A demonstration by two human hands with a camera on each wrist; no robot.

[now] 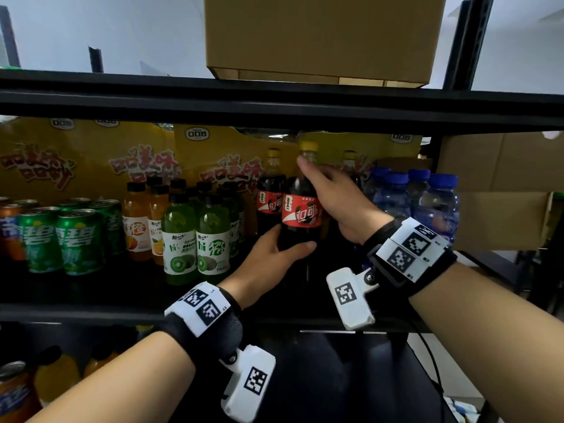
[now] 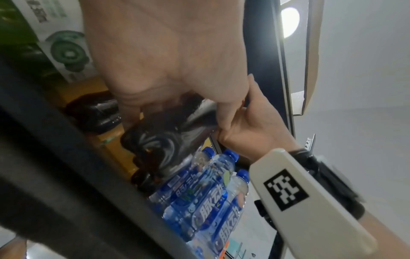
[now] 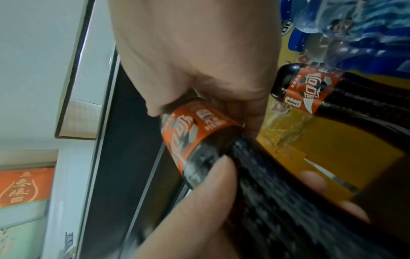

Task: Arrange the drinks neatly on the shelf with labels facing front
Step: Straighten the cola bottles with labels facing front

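Observation:
A cola bottle [image 1: 300, 209] with a red label and yellow cap is at the front middle of the black shelf [image 1: 91, 311]. Its label faces me. My left hand [image 1: 280, 251] grips its lower body, thumb across the front. My right hand [image 1: 326, 190] grips its shoulder and neck from the right. In the right wrist view the label [image 3: 190, 136] shows between my right hand and my left thumb [image 3: 206, 198]. The bottle's dark base [image 2: 164, 140] shows below my left palm. Two more cola bottles [image 1: 270, 190] [image 1: 349, 161] stand behind it.
Blue water bottles [image 1: 436, 203] stand close on the right. Green kiwi bottles [image 1: 195, 239], orange juice bottles [image 1: 137, 221] and green cans [image 1: 76, 239] fill the left. Yellow cartons [image 1: 76, 160] line the back. A cardboard box [image 1: 320, 38] sits on the shelf above.

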